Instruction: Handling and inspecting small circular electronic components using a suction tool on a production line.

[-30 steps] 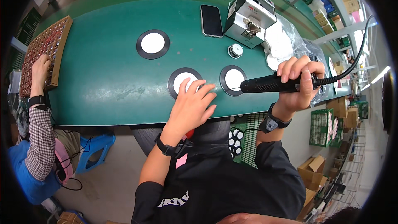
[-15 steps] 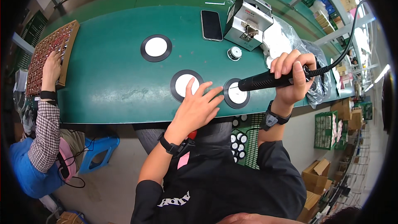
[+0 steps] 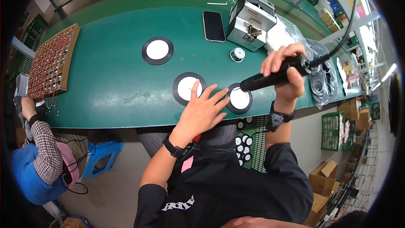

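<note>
My right hand (image 3: 284, 69) grips a black corded electric screwdriver (image 3: 268, 78), its front end above a white disc with a black rim (image 3: 238, 103). Whether the bit touches this disc I cannot tell. My left hand (image 3: 203, 109) lies with spread fingers between that disc and a second white disc with a black rim (image 3: 185, 88). Its index finger rests on the second disc, while other fingertips reach the edge of the first. Farther back on the green table lies a third such disc (image 3: 157, 50).
A silver machine (image 3: 249, 27) and a phone (image 3: 214, 26) are at the back, near a small round metal part (image 3: 237, 54). Clear plastic bags (image 3: 322, 84) lie at right. At far left, a co-worker's hand (image 3: 28, 107) is beside a partitioned tray (image 3: 52, 61) of small parts.
My right hand has shifted left with the screwdriver, while my left hand stays nearly still. The co-worker's hand has come off the tray toward the near table edge.
</note>
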